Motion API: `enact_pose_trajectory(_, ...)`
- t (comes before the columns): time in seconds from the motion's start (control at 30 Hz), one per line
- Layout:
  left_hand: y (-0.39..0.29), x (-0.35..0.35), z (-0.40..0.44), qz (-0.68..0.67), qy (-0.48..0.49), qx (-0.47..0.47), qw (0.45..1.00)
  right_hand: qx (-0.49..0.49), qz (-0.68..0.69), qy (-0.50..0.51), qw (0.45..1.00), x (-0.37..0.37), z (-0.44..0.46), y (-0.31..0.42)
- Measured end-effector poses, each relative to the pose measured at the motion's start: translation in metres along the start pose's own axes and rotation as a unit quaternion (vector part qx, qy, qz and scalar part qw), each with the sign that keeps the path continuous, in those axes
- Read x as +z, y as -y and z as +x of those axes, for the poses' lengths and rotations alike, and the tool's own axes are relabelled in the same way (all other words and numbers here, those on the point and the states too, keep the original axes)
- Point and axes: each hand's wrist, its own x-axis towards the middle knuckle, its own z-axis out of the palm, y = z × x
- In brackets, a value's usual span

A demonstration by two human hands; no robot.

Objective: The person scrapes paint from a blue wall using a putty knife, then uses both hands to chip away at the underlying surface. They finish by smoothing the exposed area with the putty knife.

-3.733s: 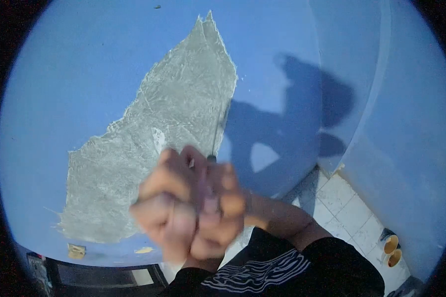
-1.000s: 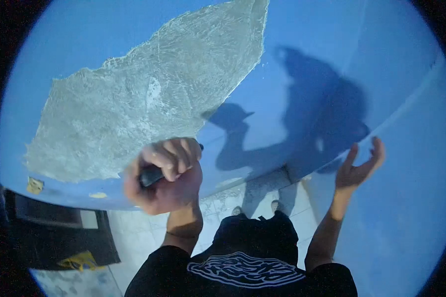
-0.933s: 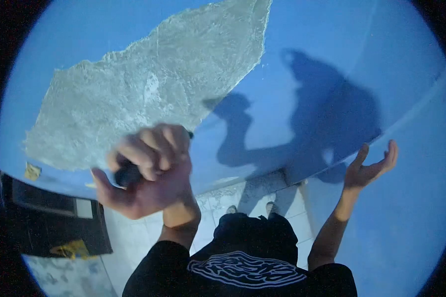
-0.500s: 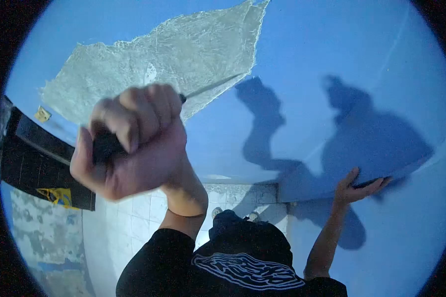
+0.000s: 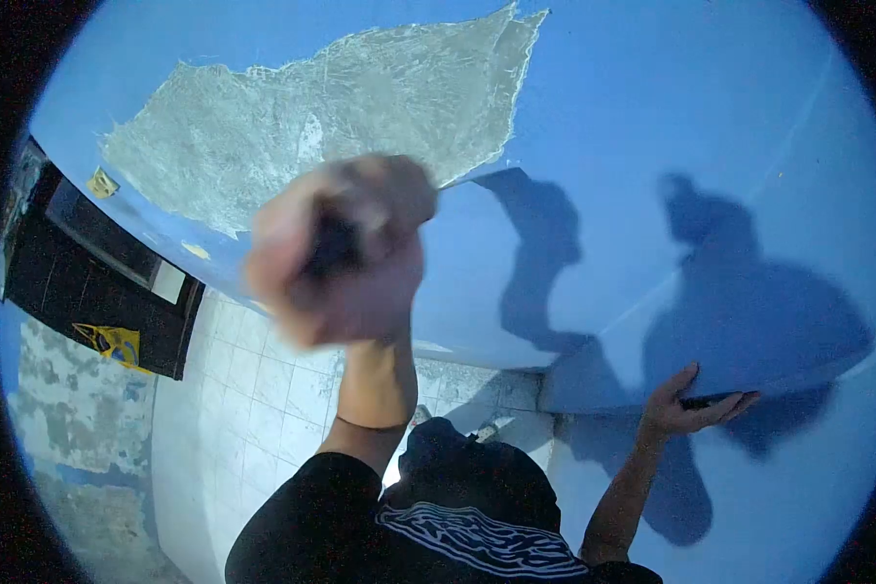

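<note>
Close to the camera, my left hand [image 5: 346,253] is a fist round a tool's black handle [image 5: 333,238]; motion blurs both. The tool's thin blade [image 5: 460,181] sticks out to the right, its tip at the lower edge of a bare grey patch [image 5: 360,107] in the blue wall paint. Whether it touches the wall I cannot tell. Lower right, my right hand [image 5: 686,404] is close by the blue wall, its thumb up and fingers pointing right. A dark, flat thing [image 5: 715,399] shows between thumb and fingers, its kind unclear.
The blue wall [image 5: 613,107] fills the upper and right view, with my shadows on it. Pale floor tiles [image 5: 263,380] lie below. On the left are a dark piece of furniture [image 5: 88,302], a yellow bag [image 5: 112,343] and a mottled wall [image 5: 83,419].
My left hand has moved right with the tool, and the blade's visible part is shorter. The view has shifted a little. My right hand keeps nearly the same pose.
</note>
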Motion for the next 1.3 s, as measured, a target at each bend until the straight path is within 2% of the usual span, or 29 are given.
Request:
enact_pose_trajectory(0.1, -0.038, 0.006, 0.005, -0.010, -0.074, 0.040, 0.996, 0.002, 0.014, -0.008, 1.000, 0.003, -0.004, -0.002)
enact_pose_trajectory(0.13, -0.033, 0.004, 0.004, -0.008, -0.077, 0.041, 0.996, 0.007, 0.033, -0.022, 0.999, 0.006, -0.005, -0.002)
enact_pose_trajectory(0.2, -0.014, -0.001, 0.000, 0.042, -0.080, 0.104, 0.990, 0.010, 0.026, -0.018, 0.999, 0.004, -0.006, -0.001)
enact_pose_trajectory(0.23, -0.007, 0.000, -0.001, 0.043, -0.079, 0.044, 0.995, 0.012, 0.014, -0.015, 1.000, 0.004, -0.005, -0.001)
enact_pose_trajectory(0.37, -0.041, 0.008, 0.000, -0.021, -0.103, 0.042, 0.994, 0.008, 0.012, -0.003, 1.000, 0.001, -0.003, 0.000)
enact_pose_trajectory(0.4, -0.043, 0.000, -0.001, -0.085, -0.060, 0.069, 0.992, 0.006, 0.009, -0.008, 1.000, 0.003, -0.005, -0.002)
enact_pose_trajectory(0.47, -0.017, -0.002, 0.000, 0.003, -0.135, 0.056, 0.989, 0.002, 0.009, -0.011, 1.000, 0.004, -0.005, -0.003)
enact_pose_trajectory(0.5, -0.003, -0.001, 0.001, 0.043, -0.103, 0.052, 0.992, 0.000, 0.012, -0.014, 1.000, 0.003, -0.004, -0.002)
enact_pose_trajectory(0.6, -0.017, 0.005, 0.005, 0.039, -0.088, 0.031, 0.995, 0.004, 0.016, -0.014, 1.000, 0.002, -0.004, 0.000)
enact_pose_trajectory(0.63, -0.031, 0.009, 0.004, -0.002, -0.115, 0.034, 0.993, 0.004, 0.019, -0.008, 1.000, 0.001, -0.004, 0.000)
enact_pose_trajectory(0.67, -0.036, -0.006, 0.000, -0.078, -0.084, 0.056, 0.992, 0.003, 0.020, -0.010, 1.000, 0.003, -0.002, 0.001)
enact_pose_trajectory(0.77, -0.004, -0.002, 0.000, 0.044, -0.117, 0.029, 0.992, -0.015, 0.014, -0.002, 1.000, 0.001, 0.001, 0.000)
enact_pose_trajectory(0.8, -0.007, -0.002, 0.001, 0.045, -0.119, 0.030, 0.991, -0.004, 0.028, -0.005, 1.000, 0.003, 0.000, 0.000)
enact_pose_trajectory(0.9, -0.036, -0.001, 0.003, -0.005, -0.123, 0.025, 0.992, 0.003, 0.034, -0.002, 0.999, -0.002, -0.001, -0.001)
enact_pose_trajectory(0.93, -0.043, -0.009, -0.001, -0.084, -0.123, 0.046, 0.988, 0.003, 0.030, -0.005, 1.000, 0.001, 0.000, 0.000)
enact_pose_trajectory(1.0, -0.003, 0.001, 0.001, 0.053, -0.265, 0.073, 0.960, -0.008, 0.012, -0.002, 1.000, -0.001, 0.002, 0.001)
enact_pose_trajectory(1.03, -0.002, -0.015, 0.003, -0.004, -0.125, 0.047, 0.991, -0.018, -0.004, -0.003, 1.000, -0.001, 0.003, 0.003)
enact_pose_trajectory(1.13, -0.017, -0.012, 0.006, -0.057, -0.121, 0.042, 0.990, -0.002, 0.010, -0.006, 1.000, -0.001, 0.002, 0.005)
enact_pose_trajectory(1.17, -0.036, -0.008, 0.007, -0.134, -0.124, 0.060, 0.981, -0.004, 0.009, -0.011, 1.000, 0.003, 0.003, 0.003)
enact_pose_trajectory(1.2, -0.045, -0.016, 0.003, -0.092, -0.093, 0.046, 0.990, 0.002, 0.009, -0.015, 1.000, 0.006, 0.002, 0.003)
enact_pose_trajectory(1.27, 0.003, -0.010, 0.007, 0.014, -0.155, 0.058, 0.986, 0.006, 0.002, -0.007, 1.000, -0.001, -0.002, 0.001)
enact_pose_trajectory(1.3, -0.001, -0.013, 0.008, 0.015, -0.152, 0.020, 0.988, 0.008, -0.004, -0.002, 1.000, -0.001, -0.001, 0.001)
